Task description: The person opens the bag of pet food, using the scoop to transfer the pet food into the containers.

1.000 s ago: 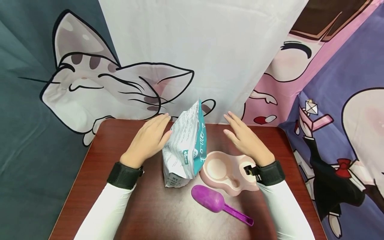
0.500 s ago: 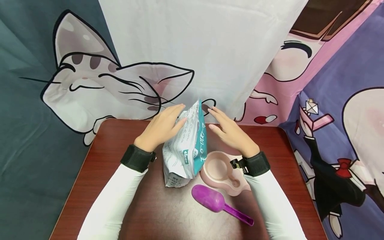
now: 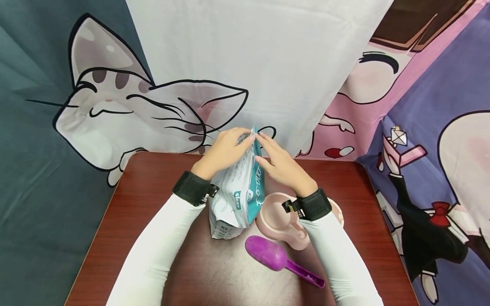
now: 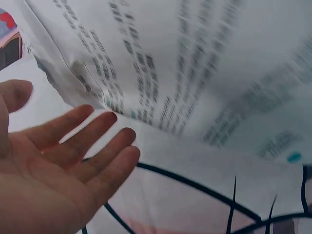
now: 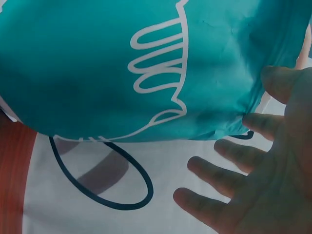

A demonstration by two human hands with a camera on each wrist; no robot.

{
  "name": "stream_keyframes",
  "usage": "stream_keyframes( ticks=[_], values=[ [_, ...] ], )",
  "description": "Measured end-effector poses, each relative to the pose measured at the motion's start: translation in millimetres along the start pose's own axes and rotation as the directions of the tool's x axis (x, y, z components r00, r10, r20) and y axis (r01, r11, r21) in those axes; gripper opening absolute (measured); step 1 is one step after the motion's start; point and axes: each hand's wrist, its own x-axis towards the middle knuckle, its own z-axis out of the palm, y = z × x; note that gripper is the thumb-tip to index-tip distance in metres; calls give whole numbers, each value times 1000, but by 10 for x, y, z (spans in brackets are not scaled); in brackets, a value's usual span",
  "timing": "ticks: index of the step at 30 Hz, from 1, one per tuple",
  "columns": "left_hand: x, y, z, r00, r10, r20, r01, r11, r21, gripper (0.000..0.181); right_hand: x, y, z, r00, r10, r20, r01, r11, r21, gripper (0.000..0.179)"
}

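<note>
A white and teal bag (image 3: pixel 233 191) with printed text stands upright on the table, its top edge pointing up. My left hand (image 3: pixel 224 149) is at the white side near the top; in the left wrist view its fingers (image 4: pixel 105 146) are spread and loosely straight beside the printed face. On the teal side is my right hand (image 3: pixel 285 163); in the right wrist view its thumb and index finger (image 5: pixel 263 126) reach the bag's top edge, while the other fingers (image 5: pixel 214 170) stay extended. Neither hand curls round the bag. Whether the left fingertips touch it, I cannot tell.
A pale pink double bowl (image 3: pixel 285 223) with round hollows sits right of the bag, partly hidden under my right wrist. In front of it lies a purple scoop (image 3: pixel 269 253), handle to the lower right. Behind the table (image 3: pixel 126 221) hangs a cartoon-printed cloth (image 3: pixel 214 46).
Both hands have moved inward and up to the bag's top, the left from the left side and the right from the right. The bag, bowl and scoop have stayed in place.
</note>
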Motion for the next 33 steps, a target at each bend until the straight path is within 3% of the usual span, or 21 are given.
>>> stream_keyframes(
  ticks=[6, 14, 21, 28, 33],
  values=[
    [123, 88, 37, 998, -63, -10, 63, 997, 33, 45, 29, -37, 2, 1000, 4, -6, -4, 1000, -21, 64],
    [225, 70, 74, 992, -117, -50, 118, 993, 13, 35, 119, -44, -38, 997, -39, -71, 41, 999, 25, 55],
    [302, 49, 98, 984, -142, -104, 140, 990, -32, 20, 248, -33, -71, 995, 55, -82, -46, 993, 107, 51],
    [331, 63, 81, 975, -204, -93, 196, 977, -88, 18, 330, -10, -100, 989, 124, -79, -110, 981, 162, 43],
    [348, 46, 86, 972, -218, -93, 208, 973, -101, 17, 424, -29, -113, 975, 204, -86, -179, 955, 238, 28]
  ],
)
